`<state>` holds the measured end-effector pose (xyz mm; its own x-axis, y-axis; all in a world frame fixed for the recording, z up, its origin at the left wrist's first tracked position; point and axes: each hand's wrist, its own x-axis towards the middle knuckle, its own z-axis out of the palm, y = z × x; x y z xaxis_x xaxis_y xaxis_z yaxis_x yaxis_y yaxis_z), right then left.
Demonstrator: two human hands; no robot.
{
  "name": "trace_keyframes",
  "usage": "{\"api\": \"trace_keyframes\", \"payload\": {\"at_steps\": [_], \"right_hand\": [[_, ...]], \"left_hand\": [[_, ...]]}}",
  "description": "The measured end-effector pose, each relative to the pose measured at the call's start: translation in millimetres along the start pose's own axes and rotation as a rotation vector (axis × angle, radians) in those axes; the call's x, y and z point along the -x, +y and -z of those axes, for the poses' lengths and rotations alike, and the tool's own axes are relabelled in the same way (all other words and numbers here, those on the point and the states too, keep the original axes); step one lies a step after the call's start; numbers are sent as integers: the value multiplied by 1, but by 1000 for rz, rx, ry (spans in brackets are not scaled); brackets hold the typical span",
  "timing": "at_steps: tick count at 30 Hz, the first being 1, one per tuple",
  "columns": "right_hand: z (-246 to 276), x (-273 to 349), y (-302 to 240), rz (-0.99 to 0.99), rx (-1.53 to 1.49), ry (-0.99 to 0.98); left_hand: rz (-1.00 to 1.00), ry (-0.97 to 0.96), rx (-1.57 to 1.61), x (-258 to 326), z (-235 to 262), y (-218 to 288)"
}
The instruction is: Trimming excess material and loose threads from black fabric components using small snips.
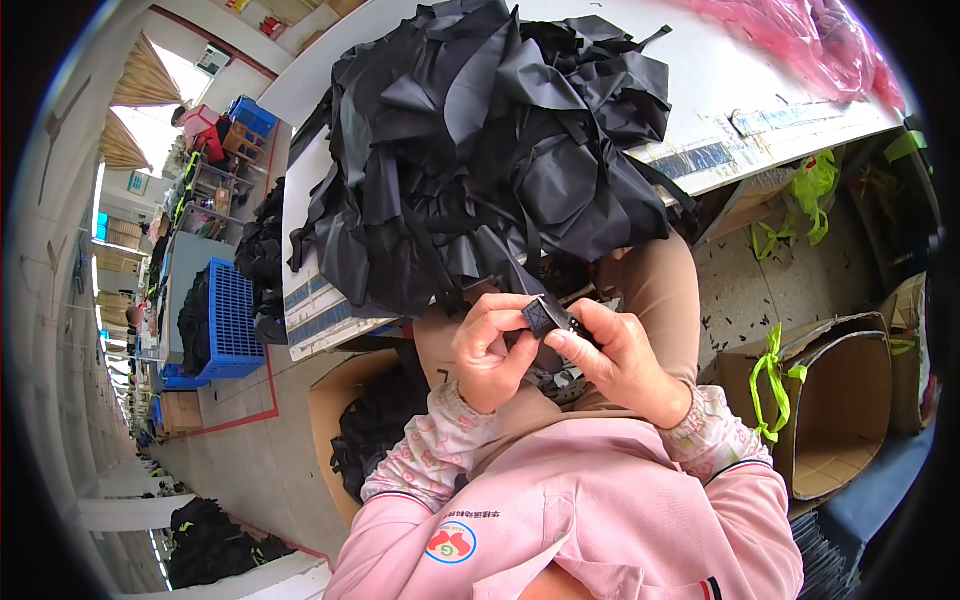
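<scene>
In front of my lap, my left hand (492, 350) pinches the end of a black fabric strap (539, 317) between thumb and fingers. A square of stitching shows on that end, and the strap runs up toward the pile on the table. My right hand (630, 368) is closed just beside it, thumb and forefinger nearly touching the strap end. Something small and dark with shiny spots lies between those fingers; its kind is hidden. Beyond both hands, a large heap of black fabric pieces (480, 130) covers the table's near part and hangs over its edge.
The white table (760, 140) has worn, taped edges and pink plastic (820, 45) at the far right. A cardboard box (840, 400) with a green tie stands at right. Left of my legs, another carton (335, 400) holds black fabric. Farther left is a blue crate (232, 325).
</scene>
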<state>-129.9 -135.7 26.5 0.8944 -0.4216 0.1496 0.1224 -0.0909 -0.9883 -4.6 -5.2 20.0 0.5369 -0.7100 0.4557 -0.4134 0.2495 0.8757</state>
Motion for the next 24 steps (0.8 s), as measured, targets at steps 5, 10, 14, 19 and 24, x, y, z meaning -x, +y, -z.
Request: {"api": "trace_keyframes", "payload": {"at_steps": [5, 10, 14, 19, 24], "right_hand": [[7, 2, 5, -29, 6, 8], [27, 0, -2, 16, 167, -84], [28, 1, 2, 234, 421, -39], [25, 0, 1, 338, 566, -6], [27, 1, -2, 265, 572, -39]], "left_hand": [[31, -53, 61, -4, 3, 0], [303, -151, 374, -15, 17, -2], [484, -108, 562, -20, 16, 4], [544, -146, 521, -19, 14, 5], [547, -171, 492, -19, 14, 5]]}}
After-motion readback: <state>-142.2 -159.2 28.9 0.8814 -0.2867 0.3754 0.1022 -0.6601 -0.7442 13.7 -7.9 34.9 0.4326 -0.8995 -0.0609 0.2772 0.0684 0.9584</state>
